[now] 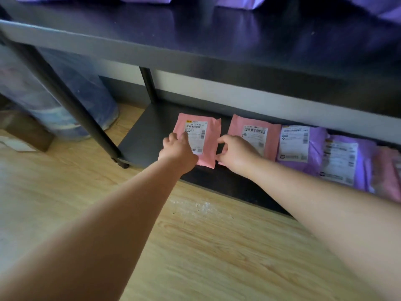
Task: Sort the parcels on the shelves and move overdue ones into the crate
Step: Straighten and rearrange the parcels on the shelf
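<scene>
Left hand [179,148] lies on the near-left corner of the leftmost pink parcel [211,135], its fingers bent down onto the white shipping label; whether it grasps the edge or only presses cannot be told, since the hand hides that corner. Her or his right hand [236,152] reaches in beside it, and its forefinger and thumb pinch the right edge of the same parcel, in the narrow gap before the second pink parcel [272,140]. Five parcels lie flat in one row along the bottom shelf [147,131], each with one label facing up: from the left end, two pink, then two purple [314,146] [364,161], then a third pink parcel [388,170] cut off by the frame at the right. From the second pink one rightwards they touch or slightly overlap. On the upper shelf [217,35], purple parcels show only at its far edge, too little to count. One dark shelf post [71,98] stands on the wooden floor [195,246] at the shelf's near-left corner, with one bluish wrapped roll [97,98] and one brown cardboard box [28,131] to its left.
</scene>
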A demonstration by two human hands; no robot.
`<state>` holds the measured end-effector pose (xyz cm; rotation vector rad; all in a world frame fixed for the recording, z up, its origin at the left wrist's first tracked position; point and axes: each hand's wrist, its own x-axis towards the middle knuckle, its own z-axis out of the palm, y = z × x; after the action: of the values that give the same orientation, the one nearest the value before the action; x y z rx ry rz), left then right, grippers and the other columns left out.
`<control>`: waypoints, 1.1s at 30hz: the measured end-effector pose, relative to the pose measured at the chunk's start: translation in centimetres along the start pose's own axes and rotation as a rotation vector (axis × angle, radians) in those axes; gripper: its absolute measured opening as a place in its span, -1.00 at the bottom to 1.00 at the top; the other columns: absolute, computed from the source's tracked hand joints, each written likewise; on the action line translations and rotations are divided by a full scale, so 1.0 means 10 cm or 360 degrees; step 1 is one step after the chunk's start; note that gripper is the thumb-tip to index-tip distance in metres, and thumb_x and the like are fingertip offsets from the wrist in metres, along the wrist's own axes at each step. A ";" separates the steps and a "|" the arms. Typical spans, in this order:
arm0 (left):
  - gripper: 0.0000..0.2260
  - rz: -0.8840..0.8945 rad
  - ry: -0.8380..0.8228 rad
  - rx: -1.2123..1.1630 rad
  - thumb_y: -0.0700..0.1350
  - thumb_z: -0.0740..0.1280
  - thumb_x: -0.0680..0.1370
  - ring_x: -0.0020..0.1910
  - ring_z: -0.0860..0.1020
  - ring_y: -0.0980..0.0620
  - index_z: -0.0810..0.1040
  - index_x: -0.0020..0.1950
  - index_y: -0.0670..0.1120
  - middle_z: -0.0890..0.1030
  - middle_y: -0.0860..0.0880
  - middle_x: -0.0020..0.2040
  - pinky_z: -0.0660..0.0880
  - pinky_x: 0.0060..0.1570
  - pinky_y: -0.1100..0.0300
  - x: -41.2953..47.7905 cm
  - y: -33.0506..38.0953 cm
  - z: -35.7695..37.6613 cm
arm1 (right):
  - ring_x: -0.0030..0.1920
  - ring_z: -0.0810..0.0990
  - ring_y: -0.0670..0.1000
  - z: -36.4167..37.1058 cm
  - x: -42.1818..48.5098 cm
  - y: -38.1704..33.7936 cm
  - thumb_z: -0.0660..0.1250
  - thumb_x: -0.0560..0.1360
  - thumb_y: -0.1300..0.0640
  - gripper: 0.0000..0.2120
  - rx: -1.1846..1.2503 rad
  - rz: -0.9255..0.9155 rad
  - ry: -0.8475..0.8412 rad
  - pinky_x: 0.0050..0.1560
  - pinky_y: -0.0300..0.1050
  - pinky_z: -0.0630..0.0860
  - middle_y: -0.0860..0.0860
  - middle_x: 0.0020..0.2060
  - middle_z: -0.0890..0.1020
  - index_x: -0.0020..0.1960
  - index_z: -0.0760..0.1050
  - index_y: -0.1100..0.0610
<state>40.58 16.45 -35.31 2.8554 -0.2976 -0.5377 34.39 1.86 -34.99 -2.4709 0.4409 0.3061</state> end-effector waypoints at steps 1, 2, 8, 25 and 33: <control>-0.35 0.0036 -0.0096 0.0071 0.01 0.34 0.55 0.43 0.21 -0.18 0.11 0.55 -0.04 0.21 -0.17 0.47 0.35 0.33 -0.09 -0.08 0.06 -0.08 | 0.06 0.53 0.06 -0.06 -0.11 -0.03 0.34 0.54 0.06 -0.54 -0.0060 -0.0010 -0.0061 0.00 -0.07 0.51 0.02 0.21 0.47 0.42 0.37 -0.01; -0.34 0.0066 -0.0165 0.0145 0.05 0.33 0.56 0.43 0.21 -0.19 0.10 0.56 -0.05 0.21 -0.17 0.48 0.34 0.33 -0.09 -0.15 0.11 -0.15 | 0.07 0.53 0.07 -0.10 -0.20 -0.06 0.34 0.54 0.04 -0.55 -0.0107 -0.0025 -0.0118 0.06 -0.03 0.53 0.03 0.22 0.46 0.40 0.37 0.00; -0.44 0.0210 -0.0208 0.0244 0.04 0.25 0.61 0.30 0.42 -0.16 0.16 0.56 -0.05 0.23 -0.17 0.47 0.44 0.26 0.03 -0.76 0.44 -0.70 | 0.06 0.52 0.07 -0.66 -0.90 -0.35 0.31 0.55 0.08 -0.50 -0.0292 -0.0137 -0.0175 0.06 -0.01 0.51 0.07 0.28 0.46 0.46 0.29 0.03; -0.55 0.0504 0.0277 0.0356 0.05 0.28 0.58 0.28 0.45 -0.19 0.38 0.42 -0.09 0.42 -0.17 0.35 0.44 0.23 -0.01 -2.72 1.08 -2.06 | 0.37 0.45 0.06 -2.30 -2.98 -0.59 0.38 0.54 0.04 -0.44 -0.0191 -0.0230 0.0308 0.28 -0.12 0.37 0.04 0.42 0.43 0.49 0.32 0.07; -0.58 0.0769 0.0369 0.0318 0.02 0.24 0.60 0.23 0.47 -0.19 0.37 0.43 -0.10 0.40 -0.18 0.36 0.41 0.13 0.05 -3.31 1.79 -2.20 | 0.31 0.47 0.06 -2.94 -3.67 -0.29 0.38 0.54 0.01 -0.48 -0.0033 -0.0129 0.0650 0.23 -0.11 0.39 0.04 0.38 0.47 0.45 0.36 0.06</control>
<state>15.89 11.11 0.25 2.8359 -1.0081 -0.0855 5.13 -4.78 1.32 -2.5635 0.5027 -0.2347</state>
